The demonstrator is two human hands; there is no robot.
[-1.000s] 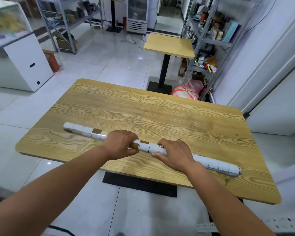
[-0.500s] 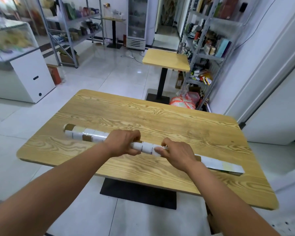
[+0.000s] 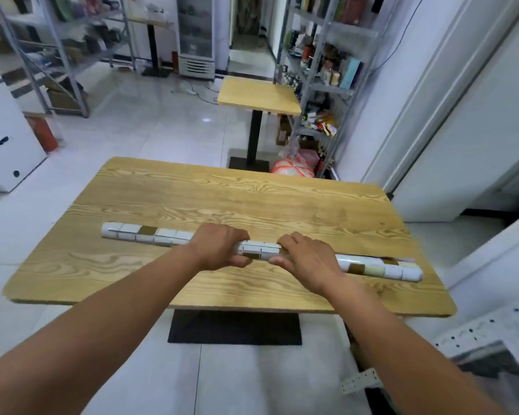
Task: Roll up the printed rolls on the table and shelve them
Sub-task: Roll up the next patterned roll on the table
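Both hands on the roll (image 3: pixel 261 250) at mid-table (image 3: pixel 252 199): left hand (image 3: pixel 219 247) and right hand (image 3: pixel 304 259) each curl round it. Loose flap at the right end, so best to turn evenly and keep both ends flush.

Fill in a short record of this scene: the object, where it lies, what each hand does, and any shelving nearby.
object: printed roll, tile pattern in white, brown and beige
place: lying flat on the wooden table, nearer the front edge
left hand: grips the roll near its middle
right hand: grips the roll beside the left hand, not touching it
right end: a sheet edge seems to stick out
shelving: stocked metal rack behind the table, right side
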